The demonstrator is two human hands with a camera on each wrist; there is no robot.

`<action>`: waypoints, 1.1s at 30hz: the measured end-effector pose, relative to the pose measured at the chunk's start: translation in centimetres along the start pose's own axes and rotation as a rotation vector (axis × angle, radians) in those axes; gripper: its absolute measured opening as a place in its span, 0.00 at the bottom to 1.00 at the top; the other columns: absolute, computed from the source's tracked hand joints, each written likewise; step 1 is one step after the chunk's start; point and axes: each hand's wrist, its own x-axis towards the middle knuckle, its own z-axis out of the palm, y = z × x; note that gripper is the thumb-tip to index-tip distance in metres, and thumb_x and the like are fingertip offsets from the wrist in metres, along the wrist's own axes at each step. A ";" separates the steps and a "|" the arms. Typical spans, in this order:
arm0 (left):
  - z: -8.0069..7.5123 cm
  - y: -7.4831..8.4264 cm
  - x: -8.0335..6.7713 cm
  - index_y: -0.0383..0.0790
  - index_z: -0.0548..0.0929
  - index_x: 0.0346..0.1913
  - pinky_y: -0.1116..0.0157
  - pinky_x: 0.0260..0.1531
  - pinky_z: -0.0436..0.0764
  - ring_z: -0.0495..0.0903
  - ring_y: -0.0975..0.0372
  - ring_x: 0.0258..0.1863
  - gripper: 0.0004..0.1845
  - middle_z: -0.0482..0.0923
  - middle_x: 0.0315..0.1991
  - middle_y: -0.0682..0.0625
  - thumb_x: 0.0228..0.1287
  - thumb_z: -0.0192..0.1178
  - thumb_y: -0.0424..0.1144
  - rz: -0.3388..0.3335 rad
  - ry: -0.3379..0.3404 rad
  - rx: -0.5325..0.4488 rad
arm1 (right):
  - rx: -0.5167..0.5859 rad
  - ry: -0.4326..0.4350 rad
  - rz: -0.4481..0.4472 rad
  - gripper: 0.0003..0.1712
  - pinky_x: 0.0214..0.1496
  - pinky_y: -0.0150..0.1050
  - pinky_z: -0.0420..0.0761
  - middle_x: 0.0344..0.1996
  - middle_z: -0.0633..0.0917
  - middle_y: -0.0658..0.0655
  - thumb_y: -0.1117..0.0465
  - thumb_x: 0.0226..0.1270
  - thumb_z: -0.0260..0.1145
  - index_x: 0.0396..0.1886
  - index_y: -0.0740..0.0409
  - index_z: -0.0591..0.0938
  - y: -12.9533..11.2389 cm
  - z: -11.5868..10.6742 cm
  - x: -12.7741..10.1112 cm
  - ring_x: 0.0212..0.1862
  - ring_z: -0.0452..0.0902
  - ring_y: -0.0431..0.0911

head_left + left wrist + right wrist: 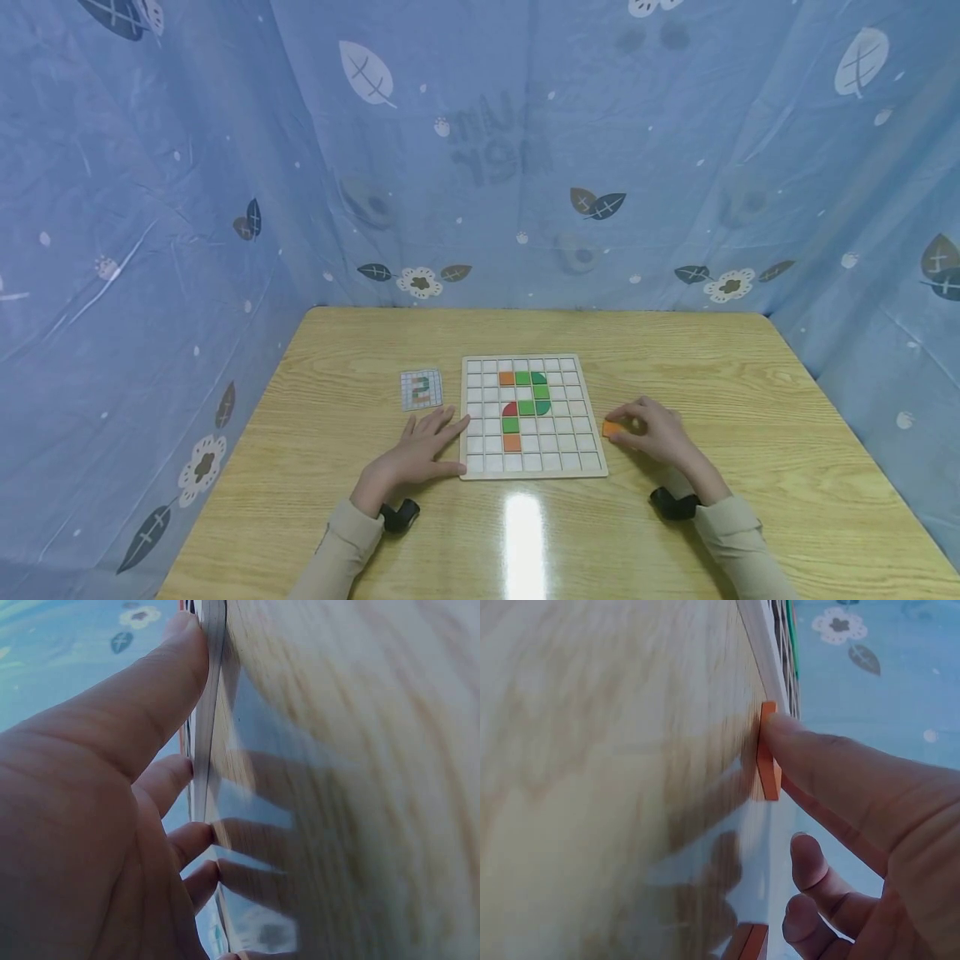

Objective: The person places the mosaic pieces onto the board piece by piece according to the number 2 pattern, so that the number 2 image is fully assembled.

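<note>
A white grid board [485, 463] with a pale wooden frame lies flat on the table. Orange, green and red tiles, some with a rounded corner, form a bent line in its cells, from an orange tile [507, 378] at the top to another orange tile [512, 443] low down. Spread fingers of my left hand [416, 454] rest along the board's left edge. Just off the right edge, my right hand [654, 432] pinches an orange square tile [768, 761] between thumb and forefinger, low over the table. Its other fingers are bent.
Left of the board lies a small pattern card [422, 389] showing a similar coloured shape on a grid. Another orange tile [751, 942] sits on the table near my right fingers in the right wrist view. Blue printed curtain [525, 250] surrounds the wooden table [360, 342].
</note>
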 end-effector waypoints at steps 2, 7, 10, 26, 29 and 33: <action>0.0 0.0 0.0 0.54 0.51 0.73 0.42 0.67 0.32 0.37 0.49 0.73 0.40 0.42 0.74 0.44 0.61 0.54 0.60 -0.003 0.000 -0.001 | -0.011 0.004 -0.005 0.17 0.37 0.41 0.53 0.33 0.78 0.50 0.52 0.51 0.72 0.43 0.48 0.84 0.1 -0.1 -0.2 0.31 0.65 0.43; 0.1 0.0 0.0 0.53 0.52 0.73 0.41 0.67 0.32 0.37 0.49 0.73 0.41 0.42 0.74 0.44 0.61 0.54 0.60 -0.001 0.003 0.000 | -0.035 0.014 -0.003 0.18 0.37 0.41 0.55 0.32 0.78 0.50 0.52 0.48 0.74 0.42 0.49 0.84 0.4 -0.3 -0.4 0.33 0.67 0.43; 0.0 0.0 0.0 0.53 0.52 0.73 0.41 0.67 0.33 0.37 0.49 0.73 0.41 0.42 0.74 0.44 0.61 0.54 0.59 0.000 0.004 0.001 | -0.043 0.016 0.012 0.17 0.37 0.41 0.54 0.32 0.77 0.49 0.53 0.48 0.74 0.40 0.49 0.84 0.6 -0.3 -0.4 0.32 0.66 0.42; 0.2 -0.1 0.1 0.54 0.52 0.73 0.42 0.67 0.32 0.38 0.50 0.73 0.40 0.42 0.74 0.44 0.61 0.54 0.60 -0.003 0.006 0.010 | -0.033 0.042 0.005 0.13 0.36 0.41 0.51 0.29 0.76 0.49 0.55 0.54 0.71 0.39 0.52 0.83 0.5 -0.2 -0.4 0.29 0.63 0.43; 0.1 0.0 0.1 0.54 0.52 0.73 0.42 0.67 0.32 0.37 0.50 0.73 0.40 0.42 0.74 0.44 0.61 0.54 0.60 -0.004 0.004 0.004 | -0.043 0.045 0.016 0.14 0.37 0.42 0.52 0.30 0.76 0.49 0.54 0.54 0.71 0.40 0.52 0.83 0.3 -0.3 -0.3 0.30 0.64 0.44; 0.1 0.0 0.0 0.54 0.51 0.73 0.42 0.67 0.32 0.37 0.50 0.73 0.40 0.42 0.74 0.44 0.61 0.54 0.60 -0.005 0.002 0.004 | -0.042 0.055 0.006 0.15 0.40 0.44 0.55 0.33 0.78 0.50 0.54 0.53 0.72 0.40 0.52 0.84 0.0 -0.3 0.0 0.33 0.68 0.44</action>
